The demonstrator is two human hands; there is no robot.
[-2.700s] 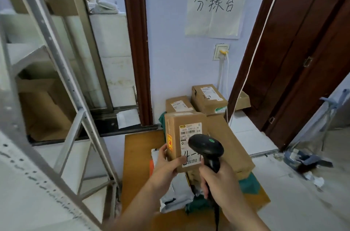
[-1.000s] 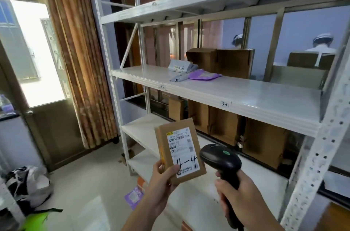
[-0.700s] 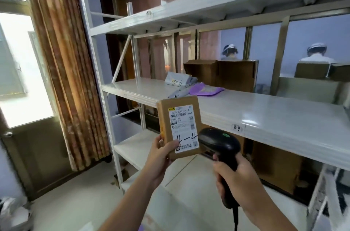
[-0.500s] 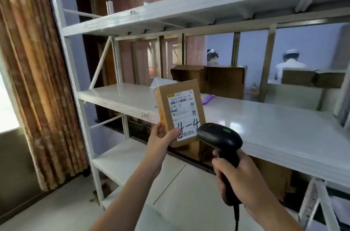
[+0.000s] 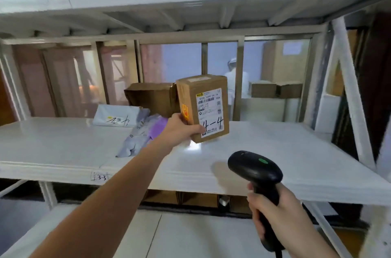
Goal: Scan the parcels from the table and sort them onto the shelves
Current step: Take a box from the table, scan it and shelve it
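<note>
Nearest, your right hand (image 5: 277, 213) is gripping the handle of the black scanner (image 5: 255, 170), its head pointing toward the shelf; farther out, your left hand (image 5: 179, 129) is holding the brown box (image 5: 206, 109) by its lower left corner, upright and slightly tilted, over the white middle shelf (image 5: 275, 152), its label marked 4-4 facing you; beyond, a white mailer (image 5: 116, 115), a purple bag (image 5: 157, 128) and an open carton (image 5: 152, 97) are lying on the shelf.

Parcel sorting room: numbered white metal shelves (image 5: 275, 152) holding labelled mail bags (image 5: 115, 117)
</note>
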